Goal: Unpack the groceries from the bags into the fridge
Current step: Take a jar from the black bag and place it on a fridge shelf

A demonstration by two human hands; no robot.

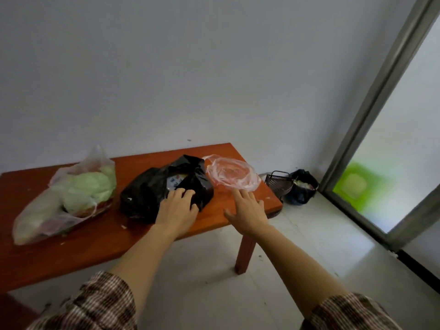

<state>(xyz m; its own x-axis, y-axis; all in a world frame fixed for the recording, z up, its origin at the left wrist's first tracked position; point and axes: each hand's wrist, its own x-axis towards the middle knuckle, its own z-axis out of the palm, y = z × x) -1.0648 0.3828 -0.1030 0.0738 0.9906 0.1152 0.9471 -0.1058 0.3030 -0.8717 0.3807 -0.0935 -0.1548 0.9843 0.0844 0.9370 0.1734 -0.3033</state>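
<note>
Three bags lie on a low red-brown table (100, 236). A black plastic bag (147, 186) sits in the middle, partly open, with a white package showing inside. My left hand (177, 208) rests on its near right side with the fingers curled over the plastic. To the right lies a clear pinkish bag (232, 173), flat and nearly empty-looking. My right hand (246, 210) hovers flat over the table with fingers spread, its fingertips at that bag's near edge. At the left is a translucent bag (71, 194) holding pale green vegetables. No fridge is in view.
On the tiled floor past the table's right end stand a dark slatted basket (278, 183) and a dark bin lined with a bag (303, 186). A metal-framed glass door (381, 110) fills the right side. A plain wall is behind the table.
</note>
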